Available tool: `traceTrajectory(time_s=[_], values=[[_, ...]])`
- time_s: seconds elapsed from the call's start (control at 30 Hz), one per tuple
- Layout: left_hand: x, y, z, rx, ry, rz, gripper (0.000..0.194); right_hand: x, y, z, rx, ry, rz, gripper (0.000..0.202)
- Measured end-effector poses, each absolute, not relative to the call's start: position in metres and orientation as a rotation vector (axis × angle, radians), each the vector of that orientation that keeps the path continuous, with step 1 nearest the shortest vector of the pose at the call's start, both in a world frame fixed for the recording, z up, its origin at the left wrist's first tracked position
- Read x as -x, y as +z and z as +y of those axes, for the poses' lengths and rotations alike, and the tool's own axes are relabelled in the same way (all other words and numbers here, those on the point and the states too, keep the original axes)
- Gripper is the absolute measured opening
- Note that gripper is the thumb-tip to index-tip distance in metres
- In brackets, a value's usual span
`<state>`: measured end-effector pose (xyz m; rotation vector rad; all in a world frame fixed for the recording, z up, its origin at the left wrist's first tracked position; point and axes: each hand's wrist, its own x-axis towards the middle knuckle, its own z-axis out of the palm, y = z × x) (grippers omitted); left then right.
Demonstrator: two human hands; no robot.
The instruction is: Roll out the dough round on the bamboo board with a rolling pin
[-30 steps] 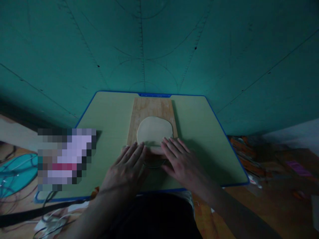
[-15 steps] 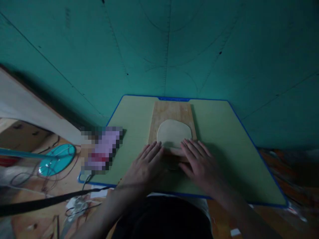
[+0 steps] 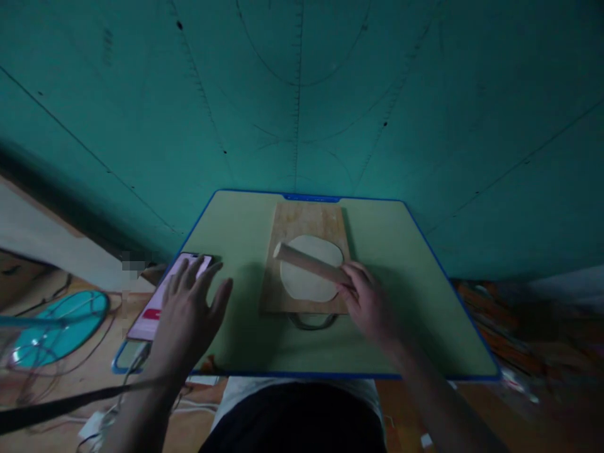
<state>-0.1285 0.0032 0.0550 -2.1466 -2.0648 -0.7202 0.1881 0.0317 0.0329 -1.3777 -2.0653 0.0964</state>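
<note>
My right hand (image 3: 365, 302) is closed around one end of a wooden rolling pin (image 3: 309, 261). The pin slants over a flat, rounded sheet of pale dough (image 3: 306, 285), its free end towards the upper left. Beneath the dough is a wooden cutting board (image 3: 306, 217) with a dark loop handle (image 3: 312, 324) at its near edge. My left hand (image 3: 191, 308) is empty, fingers spread, over a phone (image 3: 153, 302) with a pinkish lit screen. Whether the fingers touch the screen I cannot tell. Part of the phone is hidden behind the hand.
The board lies on a pale green, blue-edged table (image 3: 391, 251) against a green wall (image 3: 302, 94). On the left floor are a turquoise round base (image 3: 61, 327) and tangled cables. A dark strap (image 3: 66, 399) crosses the lower left.
My left hand has left the rolling pin and moved left to the phone. My right hand now holds the pin by one end, and the pin has turned from level to slanted over the dough.
</note>
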Motion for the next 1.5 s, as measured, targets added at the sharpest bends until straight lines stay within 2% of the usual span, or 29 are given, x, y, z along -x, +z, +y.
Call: traceTrajectory(time_s=[0.1, 0.17, 0.27, 0.33, 0.4, 0.53, 0.7, 0.93, 1.07, 1.27, 1.5], values=[[0.091, 0.057, 0.009, 2.487, -0.841, -1.712, 0.03, -0.205, 0.037, 0.043, 1.424, 0.237, -1.829, 0.035], [0.067, 0.053, 0.01, 2.708, -0.786, -1.454, 0.028, -0.214, 0.04, 0.048, 1.468, 0.333, -1.728, 0.037], [0.045, 0.035, 0.005, 2.857, -0.657, -1.176, 0.034, -0.221, 0.041, 0.05, 1.503, 0.41, -1.639, 0.038], [0.039, 0.021, 0.0, 2.817, -0.601, -1.112, 0.048, -0.221, 0.04, 0.05, 1.51, 0.43, -1.61, 0.039], [0.038, 0.01, -0.006, 2.769, -0.539, -1.112, 0.06, -0.222, 0.039, 0.05, 1.516, 0.442, -1.598, 0.041], [0.041, 0.01, -0.013, 2.768, -0.439, -1.134, 0.066, -0.222, 0.039, 0.051, 1.513, 0.456, -1.62, 0.042], [0.032, 0.03, 0.004, 2.831, -0.488, -1.253, 0.057, -0.224, 0.04, 0.048, 1.507, 0.454, -1.607, 0.041], [-0.011, 0.048, 0.098, 2.723, -0.592, -1.569, 0.058, -0.226, 0.04, 0.046, 1.51, 0.475, -1.52, 0.04], [-0.031, 0.052, 0.132, 2.649, -0.581, -1.585, 0.046, -0.228, 0.041, 0.046, 1.526, 0.481, -1.489, 0.041], [-0.037, 0.045, 0.136, 2.649, -0.485, -1.523, 0.044, -0.23, 0.043, 0.041, 1.557, 0.489, -1.474, 0.039], [-0.035, 0.039, 0.135, 2.663, -0.448, -1.482, 0.052, -0.232, 0.046, 0.039, 1.559, 0.469, -1.458, 0.037]])
